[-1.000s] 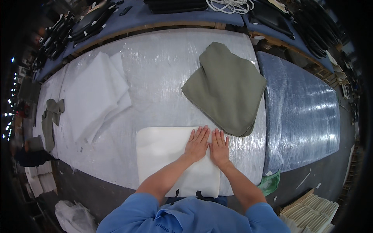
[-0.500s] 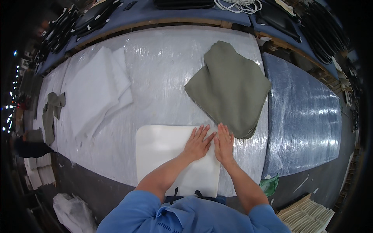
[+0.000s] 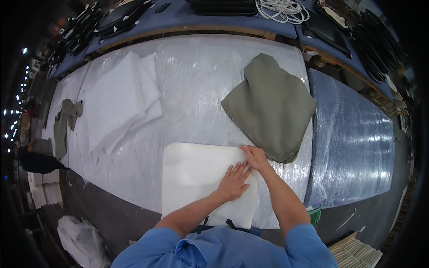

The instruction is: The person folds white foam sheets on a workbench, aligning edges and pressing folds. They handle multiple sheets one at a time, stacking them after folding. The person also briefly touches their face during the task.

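A white foam pad point(image 3: 192, 174) with rounded corners lies at the table's near edge, in front of my body. My left hand point(image 3: 233, 182) rests flat on its right part, fingers stretched out and slightly spread. At the pad's far right corner, my right hand point(image 3: 254, 157) has its fingers curled over the edge; the fingertips are partly hidden. Just beyond that hand lies a stack of olive-green fabric pieces point(image 3: 272, 105), apart from the pad.
Folded white batting point(image 3: 118, 98) lies on the left of the plastic-wrapped table point(image 3: 192, 89). A green fabric strip point(image 3: 61, 125) hangs near the far left edge, by another person point(image 3: 38, 158). A blue wrapped surface point(image 3: 348, 138) adjoins at right. Black cushions point(image 3: 223, 8) and white cord point(image 3: 283, 10) sit behind.
My left hand has slid down and slightly right on the pad. My right hand has gone from lying flat and outstretched to curling around the pad's far right corner.
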A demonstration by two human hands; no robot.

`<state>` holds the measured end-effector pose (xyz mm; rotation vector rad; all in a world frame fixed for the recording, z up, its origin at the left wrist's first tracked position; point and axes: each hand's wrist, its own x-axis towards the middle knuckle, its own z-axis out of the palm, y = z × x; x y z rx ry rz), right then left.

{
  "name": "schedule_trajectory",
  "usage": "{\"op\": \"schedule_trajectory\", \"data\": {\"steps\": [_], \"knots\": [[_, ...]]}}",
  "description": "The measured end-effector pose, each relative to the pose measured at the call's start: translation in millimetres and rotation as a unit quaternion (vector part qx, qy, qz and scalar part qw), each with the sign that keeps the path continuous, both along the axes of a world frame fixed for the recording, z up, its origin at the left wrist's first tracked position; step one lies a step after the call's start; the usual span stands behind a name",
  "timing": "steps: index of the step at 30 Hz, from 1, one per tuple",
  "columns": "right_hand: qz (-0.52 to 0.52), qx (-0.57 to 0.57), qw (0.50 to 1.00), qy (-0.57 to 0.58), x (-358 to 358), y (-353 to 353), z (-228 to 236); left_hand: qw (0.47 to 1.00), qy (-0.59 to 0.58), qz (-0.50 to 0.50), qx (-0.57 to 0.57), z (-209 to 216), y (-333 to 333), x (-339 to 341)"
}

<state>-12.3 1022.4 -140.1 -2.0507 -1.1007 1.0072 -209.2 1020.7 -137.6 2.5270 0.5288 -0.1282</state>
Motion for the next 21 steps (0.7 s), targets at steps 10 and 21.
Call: {"op": "schedule_trajectory", "data": {"steps": [10,21], "knots": [[0.015,-0.005,0.999,0.043,22.1,22.7,-20.2,0.999,-0.021,-0.009,0.025,-4.4,1.6,-2.2],[0.065,-0.12,0.985,0.107,37.8,45.2,-15.0,0.993,-0.114,0.003,0.022,4.4,8.0,15.1]]}}
